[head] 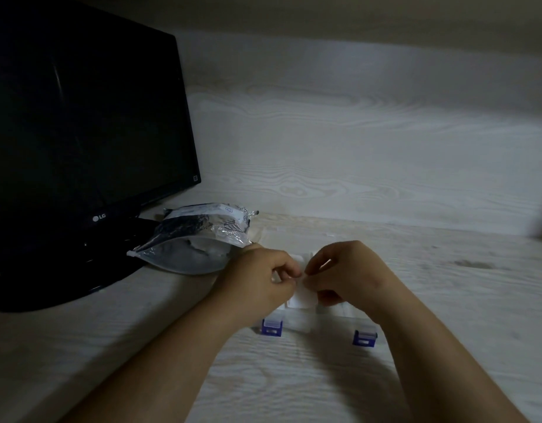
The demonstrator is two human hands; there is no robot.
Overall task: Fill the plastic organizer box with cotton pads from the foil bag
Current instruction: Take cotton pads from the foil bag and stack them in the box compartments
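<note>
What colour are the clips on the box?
The clips are blue, seen best in the head view.

Black LG monitor (80,117), screen dark, at 10 o'clock | its round black base (50,288) at 9 o'clock on pale wood-grain table (294,377) | pale wood-grain wall panel (355,132) at 12 o'clock

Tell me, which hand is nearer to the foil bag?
Left. The left hand sits just beside the right end of the foil bag; the right hand is farther right, across the cotton pad that both pinch.

Both hands (303,274) pinching a cotton pad (303,296) above the organizer box (300,323)
</note>
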